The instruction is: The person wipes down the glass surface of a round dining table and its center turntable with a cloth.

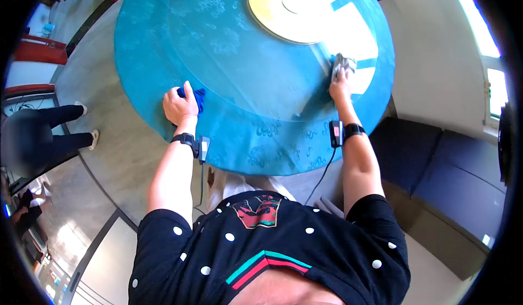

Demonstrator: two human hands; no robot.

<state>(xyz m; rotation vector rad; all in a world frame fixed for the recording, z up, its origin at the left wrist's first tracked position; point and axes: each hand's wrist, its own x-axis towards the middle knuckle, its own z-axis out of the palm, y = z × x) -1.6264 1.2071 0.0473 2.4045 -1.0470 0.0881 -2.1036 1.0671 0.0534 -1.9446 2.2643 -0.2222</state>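
Note:
My left hand (178, 107) rests at the near left side of the round table (231, 158), its fingers closed around a dark blue cloth (200, 102). The cloth bunches out past the thumb side. Farther out on the right, my right hand (340, 88) grips a crumpled grey cloth (344, 63) that touches the tabletop. A teal patterned tablecloth covers the table, with a large clear round sheet over its middle. Each wrist wears a black strap with a small wired box.
A gold-coloured disc (267, 10) sits at the table's far side, beside bright window glare. Dark cushioned seating (452, 168) stands at the right under a window. A person in dark trousers (65, 140) is at the left. Red wooden chairs (41, 50) stand at the back left.

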